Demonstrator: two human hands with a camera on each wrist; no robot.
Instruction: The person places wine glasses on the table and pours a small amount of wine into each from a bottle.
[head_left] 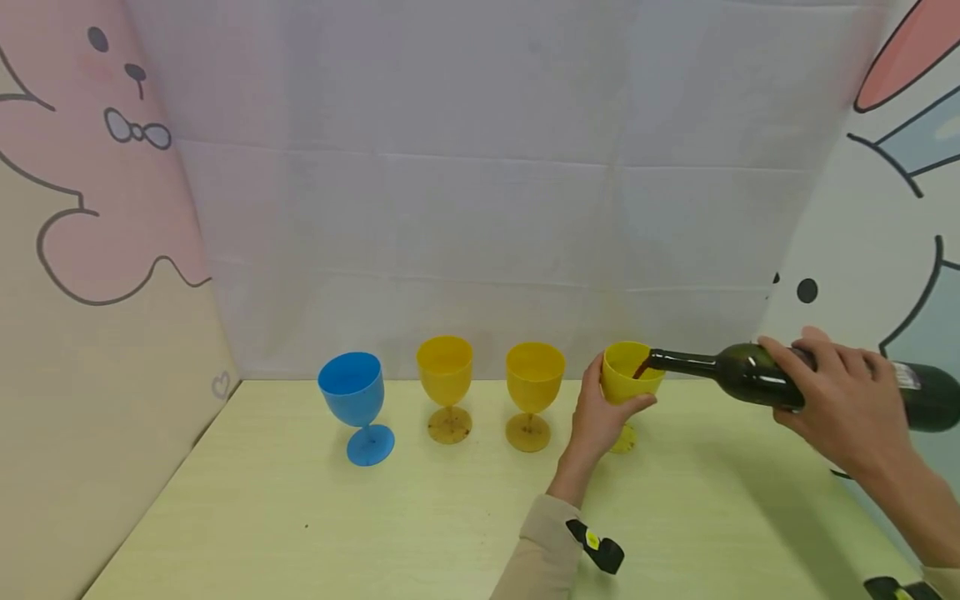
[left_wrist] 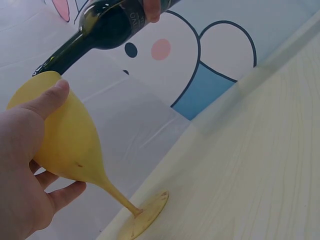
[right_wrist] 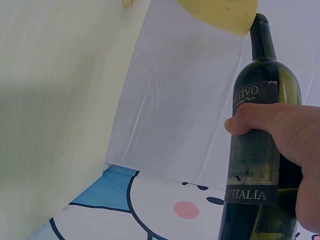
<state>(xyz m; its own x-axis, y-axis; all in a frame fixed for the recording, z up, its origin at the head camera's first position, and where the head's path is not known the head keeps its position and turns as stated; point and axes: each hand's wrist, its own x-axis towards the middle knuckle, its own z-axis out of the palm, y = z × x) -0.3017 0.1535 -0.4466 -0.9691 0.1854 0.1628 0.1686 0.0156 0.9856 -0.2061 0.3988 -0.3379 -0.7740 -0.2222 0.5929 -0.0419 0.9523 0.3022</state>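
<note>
My left hand [head_left: 600, 414] grips the bowl of a yellow goblet [head_left: 622, 385], thumb on the near side and fingers wrapped behind. In the left wrist view the goblet's foot [left_wrist: 150, 215] is at the table top. My right hand [head_left: 847, 400] holds a dark green wine bottle [head_left: 750, 375] around its body, tipped nearly level with the neck pointing left. The bottle's mouth is at the goblet's rim, and a stream of dark red liquid [head_left: 641, 367] runs from it into the goblet. The bottle's label [right_wrist: 252, 165] shows beside my right thumb.
Left of the held goblet stand two more yellow goblets [head_left: 534, 379] [head_left: 446, 372] and a blue goblet [head_left: 351, 392] in a row. A white sheet [head_left: 480, 208] hangs behind the pale wooden table [head_left: 412, 525]. Walls with cartoon drawings flank both sides.
</note>
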